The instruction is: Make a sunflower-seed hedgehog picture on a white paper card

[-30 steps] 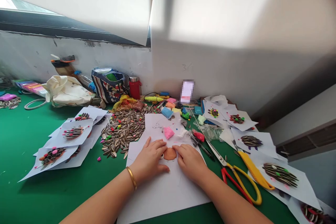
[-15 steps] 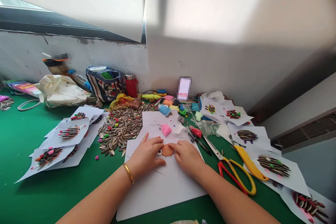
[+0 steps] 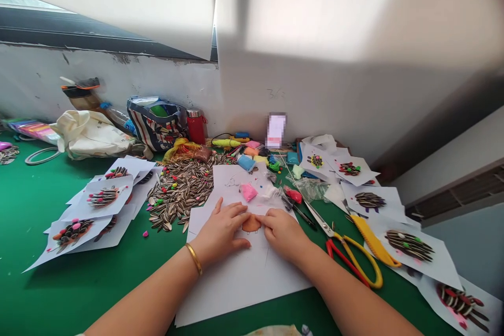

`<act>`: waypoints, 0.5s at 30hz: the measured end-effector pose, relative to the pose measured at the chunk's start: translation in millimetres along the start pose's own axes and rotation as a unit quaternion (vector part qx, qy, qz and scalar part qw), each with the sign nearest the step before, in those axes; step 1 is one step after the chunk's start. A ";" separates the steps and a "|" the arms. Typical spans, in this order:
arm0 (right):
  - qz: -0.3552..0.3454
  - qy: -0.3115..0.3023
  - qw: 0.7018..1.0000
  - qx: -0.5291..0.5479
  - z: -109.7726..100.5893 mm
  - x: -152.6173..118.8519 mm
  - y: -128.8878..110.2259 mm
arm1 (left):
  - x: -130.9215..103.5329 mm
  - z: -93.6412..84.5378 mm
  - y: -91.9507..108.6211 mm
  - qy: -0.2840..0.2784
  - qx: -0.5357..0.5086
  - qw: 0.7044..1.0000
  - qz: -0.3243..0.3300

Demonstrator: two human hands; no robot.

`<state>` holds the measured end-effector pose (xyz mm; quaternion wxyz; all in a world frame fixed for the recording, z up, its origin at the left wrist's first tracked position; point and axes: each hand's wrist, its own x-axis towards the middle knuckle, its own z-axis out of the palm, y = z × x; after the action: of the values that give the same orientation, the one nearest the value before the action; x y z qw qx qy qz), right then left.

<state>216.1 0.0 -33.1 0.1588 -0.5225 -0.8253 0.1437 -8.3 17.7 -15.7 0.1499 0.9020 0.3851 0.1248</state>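
White paper [image 3: 236, 289] lies in front of me, with a flat orange clay shape [image 3: 251, 223] on it. My left hand [image 3: 226, 228], with a gold bangle at the wrist, rests on the paper with its fingers spread, a fingertip at the shape's left edge. From the right, my right hand [image 3: 281, 231] touches the shape's upper right edge with its extended index finger; the other fingers are curled. Pink clay [image 3: 248, 192] in clear wrap sits beyond both hands. Left of the paper is a pile of striped sunflower seeds [image 3: 181, 189].
Scissors [image 3: 354, 252] and a yellow cutter [image 3: 374, 240] lie to the right. Seed-decorated sheets are stacked at left [image 3: 98, 220] and right [image 3: 417, 249]. Bags [image 3: 92, 136], a red flask [image 3: 196, 127] and a phone [image 3: 275, 130] stand along the wall.
My left fingers have moved slightly right, covering the small white eye piece beside the orange shape. My right index finger has shifted a little left along the shape's top edge.
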 end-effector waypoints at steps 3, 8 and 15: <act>-0.008 -0.001 1.000 0.028 -4.0 -0.3 1.6 | 0.6 -1.8 2.5 -0.023 -0.011 0.999 0.029; -0.029 -0.034 0.999 0.025 -14.8 -4.6 -1.7 | 0.9 -1.1 2.4 -0.034 -0.018 0.999 0.034; -0.044 -0.078 0.996 -0.010 -28.0 -11.5 -11.9 | 0.2 0.6 1.2 -0.026 -0.017 0.999 0.036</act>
<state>222.6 -13.4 -4.1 0.0949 -0.4748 -0.8585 0.1692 -7.1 17.0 -15.8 0.1704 0.9158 0.3458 0.1126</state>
